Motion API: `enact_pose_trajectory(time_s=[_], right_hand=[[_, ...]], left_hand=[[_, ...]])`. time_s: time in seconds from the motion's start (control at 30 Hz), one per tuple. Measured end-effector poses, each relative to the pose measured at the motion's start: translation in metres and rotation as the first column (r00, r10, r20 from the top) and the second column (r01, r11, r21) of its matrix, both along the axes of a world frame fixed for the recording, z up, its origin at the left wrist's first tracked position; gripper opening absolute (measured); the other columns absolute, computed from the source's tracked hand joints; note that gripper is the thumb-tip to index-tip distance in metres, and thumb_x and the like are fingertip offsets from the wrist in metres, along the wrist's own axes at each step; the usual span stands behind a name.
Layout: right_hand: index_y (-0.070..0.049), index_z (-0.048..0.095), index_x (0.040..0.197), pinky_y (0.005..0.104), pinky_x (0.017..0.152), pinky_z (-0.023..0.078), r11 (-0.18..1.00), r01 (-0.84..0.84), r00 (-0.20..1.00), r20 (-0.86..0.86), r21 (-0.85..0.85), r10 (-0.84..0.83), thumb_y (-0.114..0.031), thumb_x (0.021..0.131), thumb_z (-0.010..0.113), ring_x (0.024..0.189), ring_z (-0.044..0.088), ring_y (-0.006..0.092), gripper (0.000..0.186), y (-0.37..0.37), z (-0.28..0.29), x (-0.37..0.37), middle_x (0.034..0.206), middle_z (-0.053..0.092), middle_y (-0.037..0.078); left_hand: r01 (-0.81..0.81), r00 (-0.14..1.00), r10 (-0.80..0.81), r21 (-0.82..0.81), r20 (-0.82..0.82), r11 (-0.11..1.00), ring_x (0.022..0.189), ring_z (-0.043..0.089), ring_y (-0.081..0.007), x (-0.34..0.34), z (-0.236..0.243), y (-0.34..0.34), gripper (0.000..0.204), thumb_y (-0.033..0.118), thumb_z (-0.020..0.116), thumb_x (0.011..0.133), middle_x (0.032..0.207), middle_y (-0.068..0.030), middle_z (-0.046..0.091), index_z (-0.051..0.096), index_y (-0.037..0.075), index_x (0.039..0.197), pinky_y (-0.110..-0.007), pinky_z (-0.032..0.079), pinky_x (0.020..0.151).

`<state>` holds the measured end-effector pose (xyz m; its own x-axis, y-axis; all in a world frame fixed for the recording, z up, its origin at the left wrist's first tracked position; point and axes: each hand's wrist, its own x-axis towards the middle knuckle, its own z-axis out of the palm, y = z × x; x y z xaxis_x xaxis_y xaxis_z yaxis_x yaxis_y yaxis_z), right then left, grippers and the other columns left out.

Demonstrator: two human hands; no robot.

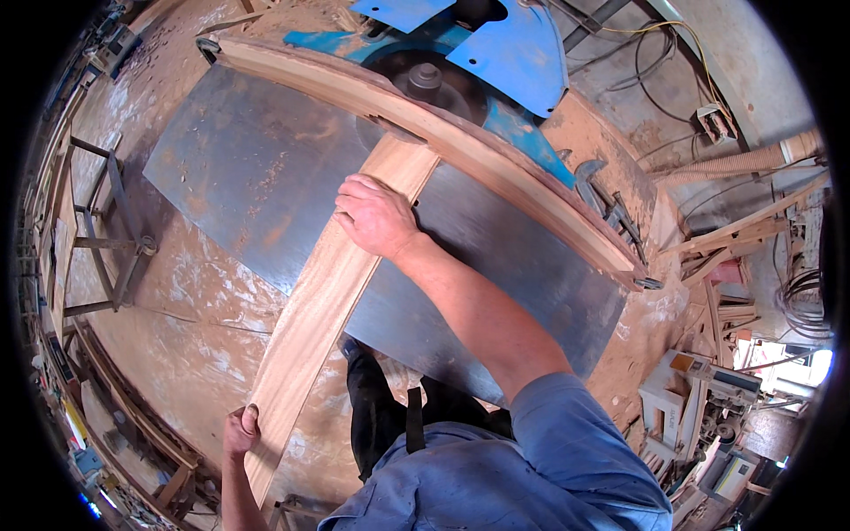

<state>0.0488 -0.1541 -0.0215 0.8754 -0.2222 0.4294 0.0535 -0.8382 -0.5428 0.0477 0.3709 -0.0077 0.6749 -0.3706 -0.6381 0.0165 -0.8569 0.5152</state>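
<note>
A long pale wooden board (310, 292) lies diagonally across a steel machine table (230, 159), its far end at a wooden fence (531, 195) with a cutter opening. My right hand (372, 212) presses on the board near that end, fingers curled over its top. My left hand (242, 434) grips the board's near portion at the lower left, thumb on top. Behind the fence sit a dark spindle (423, 81) and blue metal guards (509, 57).
A metal rack (102, 243) stands at the left, with stacked timber (133, 411) below it. Right are a ribbed hose (735, 162), wood strips (726, 239), cables and a pale machine (682, 407). Metal clamps (606, 199) lie beside the fence. My legs are below the table's edge.
</note>
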Motion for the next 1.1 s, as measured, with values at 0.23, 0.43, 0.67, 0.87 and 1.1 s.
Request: enact_pose_trajectory(time_s=[0.23,0.43,0.67,0.87,1.1], right_hand=[[-0.004,0.071,0.089,0.0369,0.101,0.047,1.0,-0.001,1.0,0.013,0.01,0.001,-0.019,0.083,0.069,0.117,0.057,0.0256,0.016,0.001,-0.004,0.009,0.104,0.066,0.007],[-0.004,0.071,0.089,0.0368,0.1,0.047,1.0,-0.005,1.0,-0.002,0.003,0.005,-0.019,0.084,0.069,0.117,0.057,0.0257,0.016,0.003,-0.001,0.015,0.105,0.066,0.007],[-0.004,0.071,0.089,0.0372,0.1,0.047,1.0,-0.005,1.0,0.0,0.001,0.005,-0.019,0.083,0.07,0.117,0.057,0.0257,0.016,0.004,-0.002,0.023,0.105,0.066,0.007],[-0.004,0.071,0.089,0.0373,0.1,0.047,1.0,0.001,1.0,0.006,-0.007,-0.001,-0.02,0.083,0.07,0.116,0.057,0.0256,0.017,0.006,-0.002,0.029,0.106,0.066,0.007],[-0.004,0.071,0.089,0.037,0.101,0.046,1.0,0.002,1.0,0.01,-0.003,-0.002,-0.02,0.082,0.071,0.116,0.057,0.0252,0.017,0.007,-0.002,0.038,0.105,0.066,0.007]], left_hand=[[0.03,0.999,-0.03,-0.003,0.041,1.0,0.054,0.048,-0.0135,0.009,-0.004,0.003,0.067,0.062,0.047,0.097,0.053,-0.0032,0.047,0.054,0.002,0.067,-0.035,0.041,0.051],[0.043,0.997,-0.041,-0.029,0.067,0.999,0.053,0.047,-0.0128,0.015,0.002,-0.001,0.067,0.062,0.048,0.097,0.053,-0.0025,0.047,0.054,0.003,0.066,-0.034,0.04,0.05],[-0.001,1.0,0.003,-0.047,0.025,0.999,0.05,0.047,-0.0099,0.021,0.002,0.001,0.064,0.06,0.049,0.097,0.052,-0.0005,0.046,0.054,0.004,0.067,-0.032,0.039,0.047],[0.024,0.999,-0.022,-0.032,0.046,0.999,0.049,0.048,-0.0107,0.027,0.006,-0.002,0.064,0.06,0.046,0.099,0.051,-0.0002,0.046,0.055,0.004,0.069,-0.032,0.04,0.048],[-0.021,1.0,0.02,0.011,0.014,1.0,0.049,0.05,-0.0128,0.035,0.005,0.0,0.068,0.065,0.046,0.096,0.051,-0.0016,0.048,0.055,0.004,0.068,-0.033,0.041,0.049]])
